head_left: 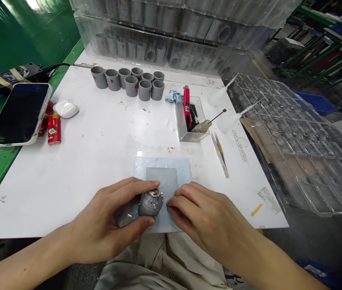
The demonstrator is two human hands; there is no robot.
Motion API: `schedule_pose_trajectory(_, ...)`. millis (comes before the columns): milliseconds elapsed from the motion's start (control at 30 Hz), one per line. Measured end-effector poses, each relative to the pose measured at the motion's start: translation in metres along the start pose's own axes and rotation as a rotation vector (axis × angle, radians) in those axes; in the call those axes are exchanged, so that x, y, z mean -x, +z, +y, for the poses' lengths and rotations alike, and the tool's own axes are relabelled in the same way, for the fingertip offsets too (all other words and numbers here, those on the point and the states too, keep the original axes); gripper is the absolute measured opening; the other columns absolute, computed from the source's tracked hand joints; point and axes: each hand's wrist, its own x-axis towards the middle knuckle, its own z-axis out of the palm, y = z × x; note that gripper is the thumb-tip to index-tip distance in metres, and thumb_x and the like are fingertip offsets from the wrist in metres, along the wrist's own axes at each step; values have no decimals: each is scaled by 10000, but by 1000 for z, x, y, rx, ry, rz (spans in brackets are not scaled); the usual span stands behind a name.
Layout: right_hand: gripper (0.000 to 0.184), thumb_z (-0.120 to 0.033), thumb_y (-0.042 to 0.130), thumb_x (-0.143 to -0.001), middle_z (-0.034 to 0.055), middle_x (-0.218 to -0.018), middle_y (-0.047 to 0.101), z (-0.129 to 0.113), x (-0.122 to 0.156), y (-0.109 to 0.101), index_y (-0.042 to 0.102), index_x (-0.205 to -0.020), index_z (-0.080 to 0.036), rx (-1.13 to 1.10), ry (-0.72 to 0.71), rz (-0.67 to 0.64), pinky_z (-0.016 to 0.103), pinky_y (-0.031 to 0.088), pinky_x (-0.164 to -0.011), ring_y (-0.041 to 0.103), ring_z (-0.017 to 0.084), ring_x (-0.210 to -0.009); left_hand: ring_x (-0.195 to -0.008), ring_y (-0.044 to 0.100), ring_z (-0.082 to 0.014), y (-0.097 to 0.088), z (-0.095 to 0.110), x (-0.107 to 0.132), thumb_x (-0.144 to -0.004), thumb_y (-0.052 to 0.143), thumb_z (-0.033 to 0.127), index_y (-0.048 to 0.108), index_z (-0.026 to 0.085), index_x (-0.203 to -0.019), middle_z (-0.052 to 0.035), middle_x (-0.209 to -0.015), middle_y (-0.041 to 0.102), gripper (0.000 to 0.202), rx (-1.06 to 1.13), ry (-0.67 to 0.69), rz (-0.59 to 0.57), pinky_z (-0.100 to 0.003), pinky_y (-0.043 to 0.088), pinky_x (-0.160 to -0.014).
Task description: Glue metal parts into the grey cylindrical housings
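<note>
1. Left hand clamped on the grey housing over the blue mat; small components already around its top
2. Right hand just beside, fingertips bunched; cannot tell if holding anything
3. Work seems underway; what remains is unclear

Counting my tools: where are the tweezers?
In the head view, the tweezers lie on the white table, just right of the clear box, beyond the right hand.
</note>
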Motion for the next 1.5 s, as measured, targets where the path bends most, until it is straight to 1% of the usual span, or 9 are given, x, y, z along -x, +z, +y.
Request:
schedule_pose_trajectory(200,165,-8,651,-902,21,-862,547,0,-1,10,619,-886,-169,68,111,40,407,458,-578,585,268,-724,-1062,694,-184,0,-1,-1,-957,696,140,534,364,-1474,-35,-1273,702,586,-9,21,1,-270,566,-877)
schedule_pose_trajectory(333,136,-114,522,-1014,43,-881,565,2,7,4,611,-935,-181,42,124,45,408,452,-575,599,283,-732,-1045,696,-172,1,-1,-2,-961,695,143,532,375,-1477,-24,-1247,706,589,-3,17,1,-255,563,-876)
schedule_pose_trajectory(567,287,-34,401,-1144,99,-1144,618,29,10,-20,630,-1263,-158,-77,-158,-32,434,529,-751,627,316,-947,-1135,695,-222,0,-2,1,-962,707,184,530,382,-1480,-45,-1321,697,582,-32,24,13,-280,584,-843)
schedule_pose_trajectory(800,188,21,598,-1055,83,-1004,606,28,-3,-18,682,-1062,-147,135,-276,-152,395,524,-648,605,305,-803,-1122,694,-207,0,-2,2,-968,694,172,517,372,-1487,-41,-1312,699,583,-44,33,11,-271,577,-859)
schedule_pose_trajectory(1000,168,43,706,-953,71,-932,568,25,-9,-17,709,-1036,-103,250,-303,-255,409,498,-582,557,311,-785,-1090,686,-176,0,-2,0,-972,687,166,514,367,-1485,-28,-1292,694,578,-36,33,1,-241,553,-856)
schedule_pose_trajectory(1100,137,-10,611,-1033,74,-896,573,26,-9,-11,691,-989,-111,171,-321,-128,403,481,-567,563,303,-746,-1028,682,-148,0,-1,0,-967,686,142,519,371,-1479,-10,-1236,695,586,-10,25,-5,-233,544,-883)
schedule_pose_trajectory(1200,192,-1,528,-1052,67,-913,601,19,-6,-3,657,-1002,-134,-66,-268,168,386,488,-602,589,274,-739,-1004,681,-148,0,0,0,-964,689,138,526,367,-1474,-11,-1204,697,583,5,32,0,-238,547,-863)
schedule_pose_trajectory(1300,164,-7,605,-1022,46,-933,613,7,-6,6,655,-1053,-160,-268,-211,421,352,502,-622,607,241,-732,-1017,687,-162,0,0,-1,-960,693,140,533,359,-1470,-20,-1207,700,578,7,42,0,-256,556,-868)
schedule_pose_trajectory(1500,237,48,635,-987,67,-959,647,-3,-17,19,711,-1120,-133,-410,-172,557,357,520,-671,619,245,-771,-1035,681,-165,2,-2,-2,-956,685,126,520,356,-1483,-23,-1229,689,598,27,34,-3,-266,559,-874)
